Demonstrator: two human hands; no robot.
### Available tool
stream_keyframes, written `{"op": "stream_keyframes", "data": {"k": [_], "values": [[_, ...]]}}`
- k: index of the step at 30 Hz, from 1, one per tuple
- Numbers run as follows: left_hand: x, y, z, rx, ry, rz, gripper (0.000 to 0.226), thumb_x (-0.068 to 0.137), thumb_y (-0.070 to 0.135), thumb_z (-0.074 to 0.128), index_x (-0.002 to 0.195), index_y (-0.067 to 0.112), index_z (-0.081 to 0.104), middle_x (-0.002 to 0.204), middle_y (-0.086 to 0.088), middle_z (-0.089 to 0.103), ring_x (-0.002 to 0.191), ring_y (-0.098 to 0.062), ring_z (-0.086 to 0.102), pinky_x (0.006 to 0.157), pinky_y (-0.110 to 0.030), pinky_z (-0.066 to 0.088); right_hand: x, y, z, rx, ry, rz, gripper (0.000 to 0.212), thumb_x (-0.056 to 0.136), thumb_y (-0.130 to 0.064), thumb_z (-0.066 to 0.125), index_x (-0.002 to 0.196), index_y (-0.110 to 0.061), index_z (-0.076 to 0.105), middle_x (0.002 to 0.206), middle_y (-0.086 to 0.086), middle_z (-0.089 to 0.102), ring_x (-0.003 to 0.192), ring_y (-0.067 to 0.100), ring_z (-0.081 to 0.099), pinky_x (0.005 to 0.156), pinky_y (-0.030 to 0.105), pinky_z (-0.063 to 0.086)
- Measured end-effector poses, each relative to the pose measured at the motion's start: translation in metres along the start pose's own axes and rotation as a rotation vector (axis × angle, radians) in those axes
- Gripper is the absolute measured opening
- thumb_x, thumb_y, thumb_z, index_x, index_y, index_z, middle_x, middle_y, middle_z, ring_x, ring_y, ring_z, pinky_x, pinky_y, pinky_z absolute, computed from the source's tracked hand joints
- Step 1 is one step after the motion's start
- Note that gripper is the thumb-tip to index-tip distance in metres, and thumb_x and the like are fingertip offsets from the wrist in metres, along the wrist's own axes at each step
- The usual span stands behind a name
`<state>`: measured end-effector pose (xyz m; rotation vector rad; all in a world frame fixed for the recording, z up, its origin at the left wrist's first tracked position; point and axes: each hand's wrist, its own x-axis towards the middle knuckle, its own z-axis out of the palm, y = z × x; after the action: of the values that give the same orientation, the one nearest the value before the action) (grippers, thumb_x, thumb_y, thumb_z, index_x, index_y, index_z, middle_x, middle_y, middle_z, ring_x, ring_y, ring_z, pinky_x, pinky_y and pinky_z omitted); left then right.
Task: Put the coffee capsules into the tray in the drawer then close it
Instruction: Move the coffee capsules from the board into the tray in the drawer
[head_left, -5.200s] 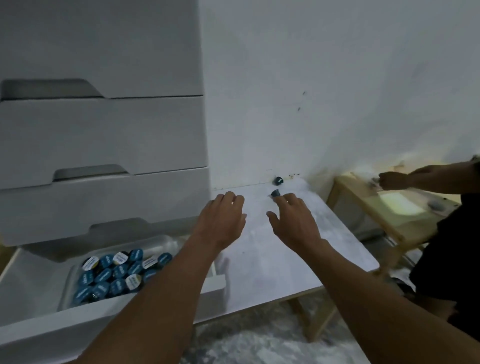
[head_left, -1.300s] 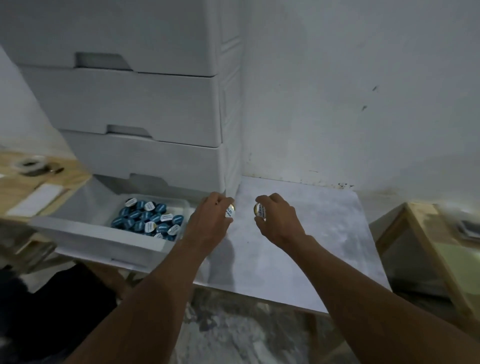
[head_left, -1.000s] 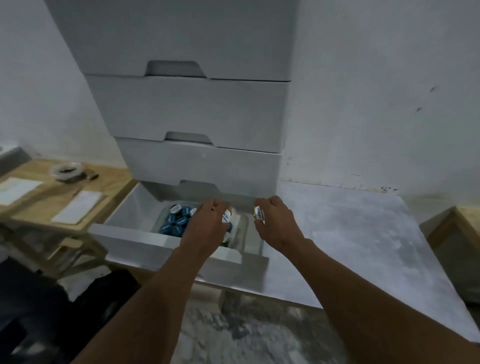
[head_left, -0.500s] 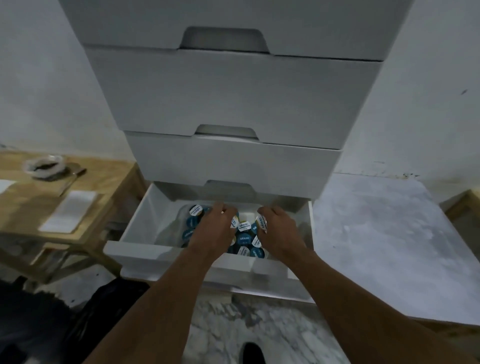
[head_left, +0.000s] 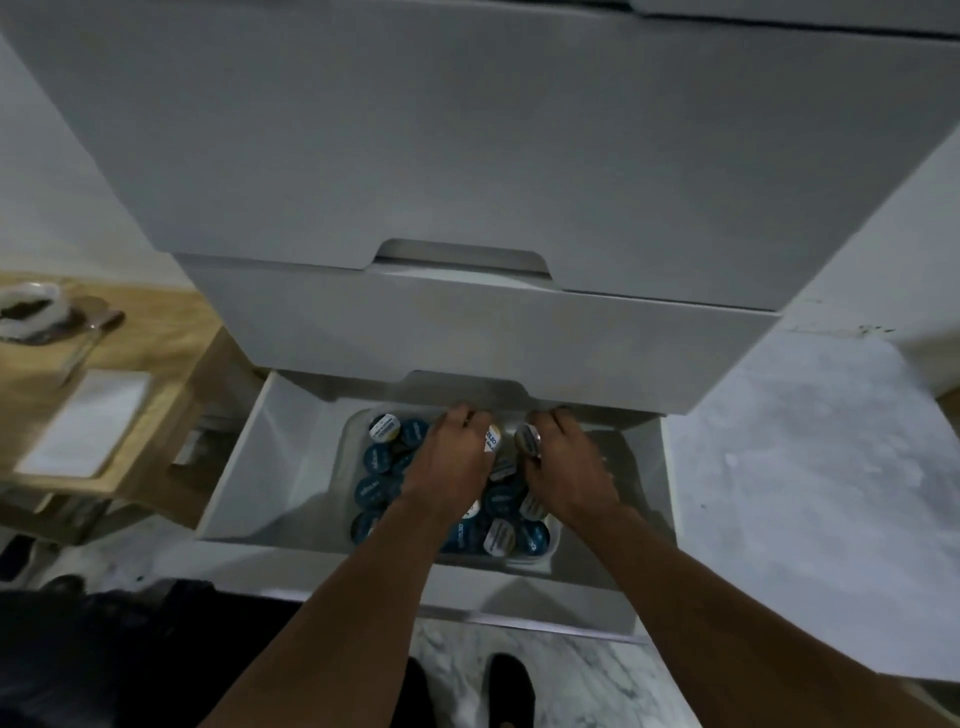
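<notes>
Over the tray (head_left: 347, 441) in the open drawer (head_left: 260, 457), our left hand (head_left: 453, 457) and right hand (head_left: 563, 467) each pinch one coffee capsule (head_left: 492, 439) in curled fingers (head_left: 545, 420).

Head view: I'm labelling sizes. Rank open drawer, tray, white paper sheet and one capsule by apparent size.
1. open drawer
2. tray
3. white paper sheet, though blurred and farther away, so unsure against the tray
4. capsule
</notes>
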<state>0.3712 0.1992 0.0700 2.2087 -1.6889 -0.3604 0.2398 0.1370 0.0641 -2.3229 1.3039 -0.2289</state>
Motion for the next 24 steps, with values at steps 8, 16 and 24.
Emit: {"op": "stream_keyframes", "data": {"k": [8, 16, 24], "values": [[0.017, -0.006, 0.006, 0.022, -0.033, 0.081, 0.037, 0.087, 0.011, 0.056, 0.124, 0.011, 0.052, 0.123, -0.009, 0.054, 0.111, -0.026, 0.050, 0.089, -0.039, 0.048, 0.011, 0.004, 0.003, -0.122, 0.032, 0.000, 0.048, 0.082, -0.016, 0.065, 0.127, -0.010, 0.050, 0.128, 0.010, 0.056, 0.118, 0.028, 0.048, 0.100, 0.034, 0.038], [0.025, -0.012, 0.013, 0.077, -0.064, 0.141, 0.036, 0.083, 0.006, 0.059, 0.118, 0.012, 0.054, 0.119, -0.009, 0.058, 0.113, -0.026, 0.049, 0.092, -0.039, 0.047, 0.016, 0.011, 0.006, -0.212, 0.006, -0.073, 0.040, 0.080, -0.016, 0.066, 0.118, -0.011, 0.057, 0.122, 0.011, 0.060, 0.113, 0.030, 0.051, 0.095, 0.035, 0.042], [0.031, -0.014, 0.017, 0.166, -0.074, 0.209, 0.038, 0.081, 0.005, 0.058, 0.119, 0.011, 0.056, 0.117, -0.009, 0.061, 0.113, -0.028, 0.050, 0.095, -0.040, 0.044, 0.018, 0.012, 0.004, -0.272, -0.043, -0.096, 0.039, 0.083, -0.013, 0.059, 0.122, -0.011, 0.055, 0.127, 0.011, 0.057, 0.119, 0.029, 0.048, 0.100, 0.034, 0.038]]}}
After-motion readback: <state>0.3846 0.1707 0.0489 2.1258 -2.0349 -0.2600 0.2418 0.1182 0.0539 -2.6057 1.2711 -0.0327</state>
